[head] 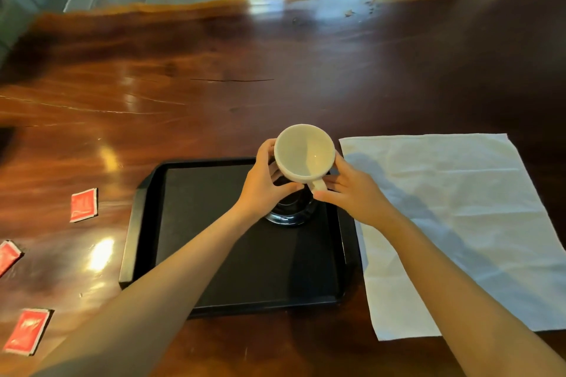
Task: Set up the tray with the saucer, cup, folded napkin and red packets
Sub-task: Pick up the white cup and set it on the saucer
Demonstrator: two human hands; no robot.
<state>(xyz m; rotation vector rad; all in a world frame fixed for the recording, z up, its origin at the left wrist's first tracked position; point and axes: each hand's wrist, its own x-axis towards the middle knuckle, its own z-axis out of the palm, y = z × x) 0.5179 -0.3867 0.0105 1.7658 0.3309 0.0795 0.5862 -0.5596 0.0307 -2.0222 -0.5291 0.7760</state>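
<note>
Left hand (pixel 266 184) and right hand (pixel 352 193) together grip the cup (pixel 303 154), raised above the saucer (pixel 291 211) on the tray (pixel 134 223). Lowered off-centre, it could tip. Packets (pixel 83 204) lie left; the napkin (pixel 459 223) lies unfolded right.

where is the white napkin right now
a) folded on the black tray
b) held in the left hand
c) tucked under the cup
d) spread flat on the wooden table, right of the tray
d: the white cloth napkin lies unfolded and flat on the brown wooden table, to the right of the black rectangular plastic tray, while both hands hold the white ceramic cup above the dark saucer.
</note>
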